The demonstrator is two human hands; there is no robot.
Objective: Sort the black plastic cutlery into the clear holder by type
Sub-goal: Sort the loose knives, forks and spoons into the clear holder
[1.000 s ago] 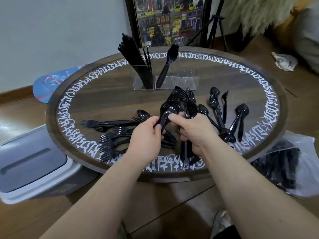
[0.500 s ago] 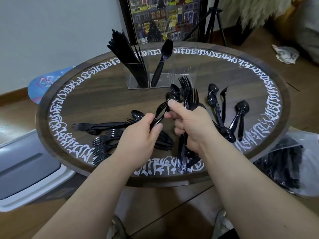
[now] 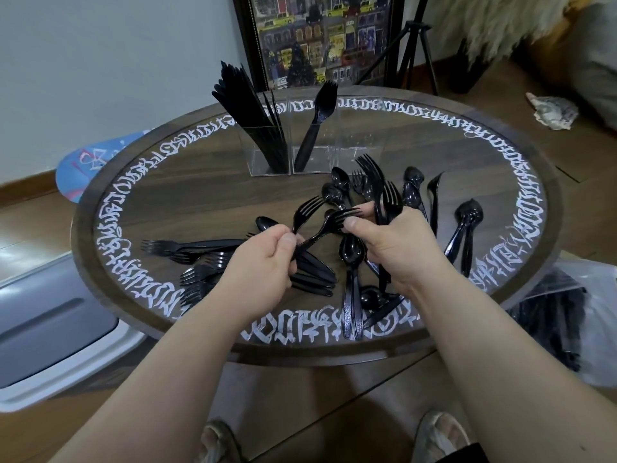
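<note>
My left hand [image 3: 260, 269] pinches the handles of two black forks [image 3: 309, 210] above the table's middle. My right hand [image 3: 394, 248] grips a bundle of forks [image 3: 387, 198] held upright, and its thumb presses one of the left hand's forks. The clear holder [image 3: 360, 155] stands at the back, with several knives [image 3: 247, 105] in its left compartment and one fork [image 3: 320, 108] in the middle one. Its right compartment looks empty. Loose forks [image 3: 187, 259] lie at the left, loose spoons [image 3: 467, 225] at the right.
The round wooden table [image 3: 207, 182] carries a white script ring. A grey-lidded white bin [image 3: 50, 322] stands at the left, a plastic bag of black cutlery [image 3: 561, 315] at the right. A framed picture [image 3: 320, 38] and a tripod [image 3: 417, 45] stand behind.
My hands have drawn slightly apart. The left hand's forks now fan out toward the right thumb, and the right hand's fork bundle has risen a little.
</note>
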